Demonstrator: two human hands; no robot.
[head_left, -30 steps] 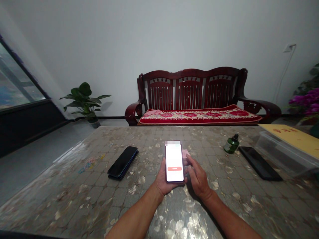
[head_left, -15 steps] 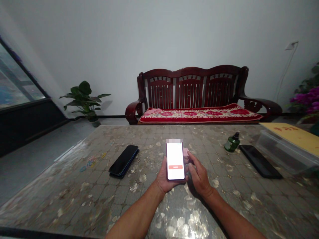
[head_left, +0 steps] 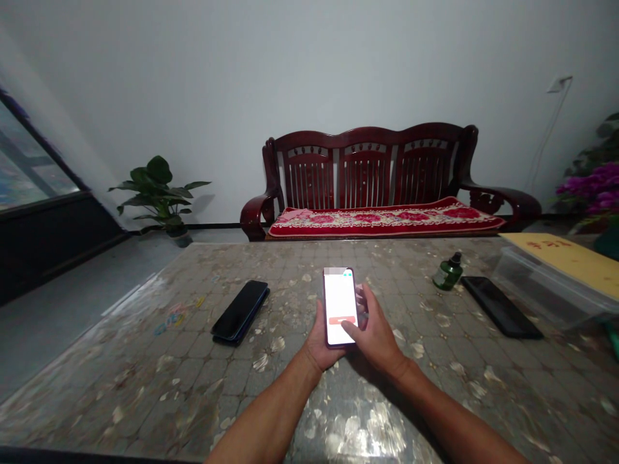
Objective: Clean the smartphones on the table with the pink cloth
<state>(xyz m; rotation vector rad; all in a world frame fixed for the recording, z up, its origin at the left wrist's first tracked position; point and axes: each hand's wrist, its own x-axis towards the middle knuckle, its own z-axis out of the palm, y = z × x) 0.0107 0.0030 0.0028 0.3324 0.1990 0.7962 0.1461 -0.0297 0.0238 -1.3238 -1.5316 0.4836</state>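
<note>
A smartphone (head_left: 339, 299) with a lit white screen and a red button stands tilted over the table's middle. My left hand (head_left: 322, 341) is closed around it from below and the left, its fingers partly hidden behind the phone. On the right side, my right hand (head_left: 374, 328) lies against the phone, with its thumb over the screen at the red button. The other fingers of that hand curl by the phone's right edge and are partly hidden. A small pale pink bit shows faintly near those fingertips.
Stacked dark phones (head_left: 240, 312) lie left on the patterned table (head_left: 193, 393), near coloured bands (head_left: 176, 316). To the right are a green bottle (head_left: 447, 272), a black phone (head_left: 500, 307) and a clear plastic box (head_left: 536, 290) under yellow card (head_left: 561, 258). Behind stands a wooden bench (head_left: 367, 174).
My right hand has moved left and onto the phone, bringing its thumb over the red button. The pink piece by its fingertips is now mostly hidden. The view has shifted slightly.
</note>
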